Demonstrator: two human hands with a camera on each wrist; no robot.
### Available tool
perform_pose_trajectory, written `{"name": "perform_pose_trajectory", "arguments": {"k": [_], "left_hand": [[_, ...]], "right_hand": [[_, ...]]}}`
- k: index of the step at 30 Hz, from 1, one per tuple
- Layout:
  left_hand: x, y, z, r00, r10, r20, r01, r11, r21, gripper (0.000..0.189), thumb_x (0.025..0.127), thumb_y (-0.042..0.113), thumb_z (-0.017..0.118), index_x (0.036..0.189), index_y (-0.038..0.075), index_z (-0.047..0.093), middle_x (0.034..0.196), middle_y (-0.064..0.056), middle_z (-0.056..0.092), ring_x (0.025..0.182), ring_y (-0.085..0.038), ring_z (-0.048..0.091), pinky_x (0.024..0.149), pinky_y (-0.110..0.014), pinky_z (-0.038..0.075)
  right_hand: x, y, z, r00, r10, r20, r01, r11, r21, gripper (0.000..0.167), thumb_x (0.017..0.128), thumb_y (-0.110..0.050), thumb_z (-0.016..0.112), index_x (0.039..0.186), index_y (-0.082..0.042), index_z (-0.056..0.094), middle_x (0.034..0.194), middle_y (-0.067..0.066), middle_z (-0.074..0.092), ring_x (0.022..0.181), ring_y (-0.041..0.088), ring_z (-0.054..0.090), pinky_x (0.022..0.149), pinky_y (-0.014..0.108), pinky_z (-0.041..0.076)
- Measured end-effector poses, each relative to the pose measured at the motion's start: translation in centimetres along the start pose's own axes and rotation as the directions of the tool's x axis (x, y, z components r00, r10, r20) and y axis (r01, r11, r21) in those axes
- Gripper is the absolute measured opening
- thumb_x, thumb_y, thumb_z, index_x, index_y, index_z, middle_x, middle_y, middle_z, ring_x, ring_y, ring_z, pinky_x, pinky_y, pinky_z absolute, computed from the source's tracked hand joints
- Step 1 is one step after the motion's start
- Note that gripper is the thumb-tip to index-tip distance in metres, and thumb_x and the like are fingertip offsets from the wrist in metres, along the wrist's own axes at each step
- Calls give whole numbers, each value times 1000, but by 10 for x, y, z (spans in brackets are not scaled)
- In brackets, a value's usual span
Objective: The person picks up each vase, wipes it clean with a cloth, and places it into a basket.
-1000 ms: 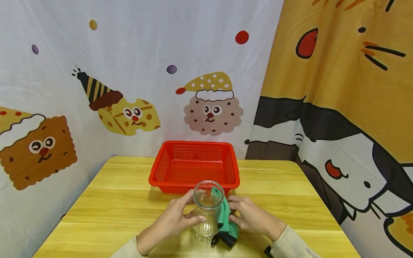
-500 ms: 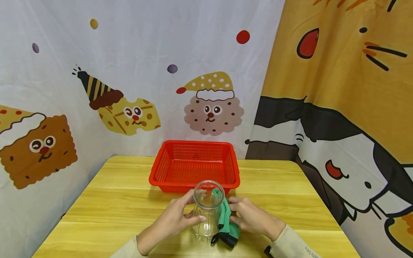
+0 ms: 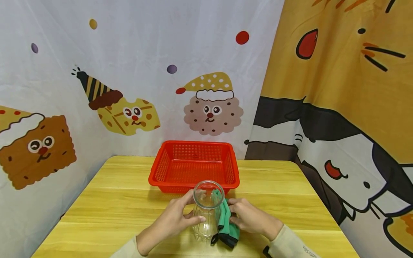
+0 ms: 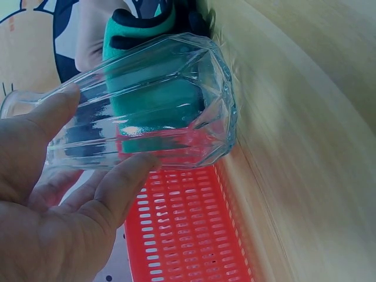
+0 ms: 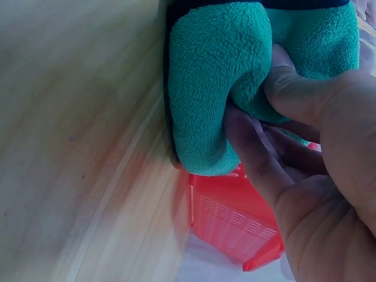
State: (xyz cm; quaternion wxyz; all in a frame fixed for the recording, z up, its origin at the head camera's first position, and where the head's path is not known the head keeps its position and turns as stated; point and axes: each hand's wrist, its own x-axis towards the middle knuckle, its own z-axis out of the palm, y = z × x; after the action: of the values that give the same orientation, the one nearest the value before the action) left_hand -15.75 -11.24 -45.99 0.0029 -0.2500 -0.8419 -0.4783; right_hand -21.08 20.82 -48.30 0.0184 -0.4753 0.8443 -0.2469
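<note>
A clear, faceted glass vase (image 3: 205, 224) with a round rim stands upright on the table, in front of the basket. My left hand (image 3: 175, 216) grips it from the left, thumb on the near side. In the left wrist view the vase (image 4: 158, 106) looks see-through, with green cloth behind it. My right hand (image 3: 250, 218) pinches a folded green towel (image 3: 228, 224) with black edging at the vase's right side. Up close, the right wrist view has the fuzzy towel (image 5: 217, 76) bunched between thumb and fingers of the right hand (image 5: 311, 158).
A red perforated plastic basket (image 3: 156, 181) sits on the wooden table (image 3: 113, 200) just beyond the vase. Behind the table hangs a printed cartoon curtain (image 3: 135, 46). Something small and black (image 3: 267, 251) lies by the right sleeve.
The towel has shifted very slightly to the right, and its folds near the right fingers sit a little differently. The left hand and vase stay in place.
</note>
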Motion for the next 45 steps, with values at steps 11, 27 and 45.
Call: {"name": "perform_pose_trajectory", "arguments": {"k": [11, 27, 45], "left_hand": [[-1, -1, 0, 1000, 3, -6, -3, 1000, 27, 70, 99, 36, 97, 159, 22, 64, 148, -16, 82, 141, -50, 75, 96, -33, 75], [-1, -2, 2, 1000, 18, -13, -18, 999, 27, 70, 99, 34, 97, 159, 20, 64, 147, -16, 82, 141, -50, 75, 96, -32, 74], [-1, -2, 1, 1000, 25, -6, -25, 999, 29, 69, 99, 35, 97, 158, 19, 64, 147, -16, 82, 142, -48, 75, 97, -33, 75]], "right_hand": [[1, -2, 2, 999, 33, 3, -33, 999, -7, 27, 97, 10, 85, 111, -14, 88, 116, 0, 83, 107, 0, 74, 87, 13, 67], [-3, -1, 7, 990, 143, 2, -142, 978, 150, 31, 99, 12, 81, 108, -17, 86, 113, -5, 82, 103, -5, 71, 86, 16, 69], [-8, 2, 10, 992, 95, -81, -81, 984, 162, 33, 101, 9, 77, 118, -17, 86, 127, -2, 83, 112, 0, 73, 92, 22, 70]]}}
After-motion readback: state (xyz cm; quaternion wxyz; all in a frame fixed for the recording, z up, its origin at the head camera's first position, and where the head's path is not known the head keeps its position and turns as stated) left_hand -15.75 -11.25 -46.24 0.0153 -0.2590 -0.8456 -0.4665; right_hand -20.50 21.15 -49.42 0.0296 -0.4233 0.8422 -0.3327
